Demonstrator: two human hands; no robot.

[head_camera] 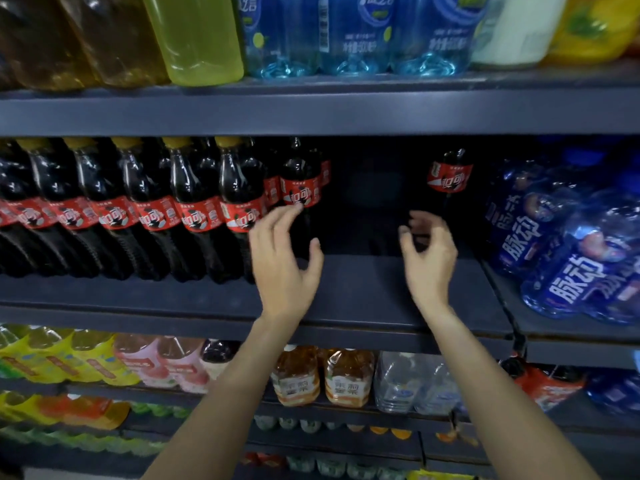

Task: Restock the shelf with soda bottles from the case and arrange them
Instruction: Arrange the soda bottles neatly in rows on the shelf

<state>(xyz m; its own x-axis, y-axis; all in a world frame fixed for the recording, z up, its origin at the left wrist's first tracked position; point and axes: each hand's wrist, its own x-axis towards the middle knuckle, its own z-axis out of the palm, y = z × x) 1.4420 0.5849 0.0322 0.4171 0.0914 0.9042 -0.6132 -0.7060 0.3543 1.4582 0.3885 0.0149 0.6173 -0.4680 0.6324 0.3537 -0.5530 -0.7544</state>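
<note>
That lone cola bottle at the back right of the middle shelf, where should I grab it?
Take the lone cola bottle around its body just below the red label, coming straight in from the front with the right hand. It stands upright with open space to its left.

The soda bottles (300,188) are glossy clear plastic with smooth red film labels; the shelf (363,292) is matt dark painted metal, and the blue bottles (571,258) gleam under shiny shrink-wrap

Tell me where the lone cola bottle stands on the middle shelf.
The lone cola bottle stands far back at centre-right, beyond the right hand, just left of the blue bottles.
</note>
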